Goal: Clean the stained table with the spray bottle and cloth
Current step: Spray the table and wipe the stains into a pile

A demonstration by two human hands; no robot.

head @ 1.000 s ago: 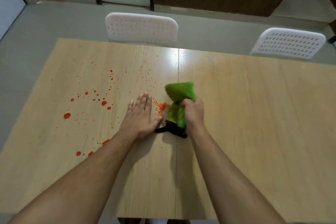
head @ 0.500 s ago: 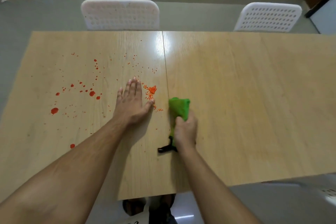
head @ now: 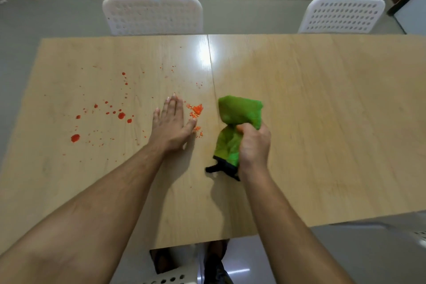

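A light wooden table (head: 322, 122) carries red-orange stains (head: 115, 115) spattered over its left half, with a denser orange patch (head: 196, 110) near the centre seam. My right hand (head: 253, 145) grips a bunched green cloth (head: 239, 113) with a black hem, pressed to the table just right of the seam. My left hand (head: 170, 124) lies flat on the table, fingers straight, its thumb beside the orange patch. No spray bottle is in view.
Two white perforated chairs (head: 153, 15) (head: 341, 15) stand behind the table's far edge. Another white perforated piece (head: 166, 278) shows below the near edge, by my feet. Grey floor surrounds the table.
My right hand has drawn the cloth toward me and then pushed it away again, along the seam. The left hand stays flat in place. The camera has tilted.
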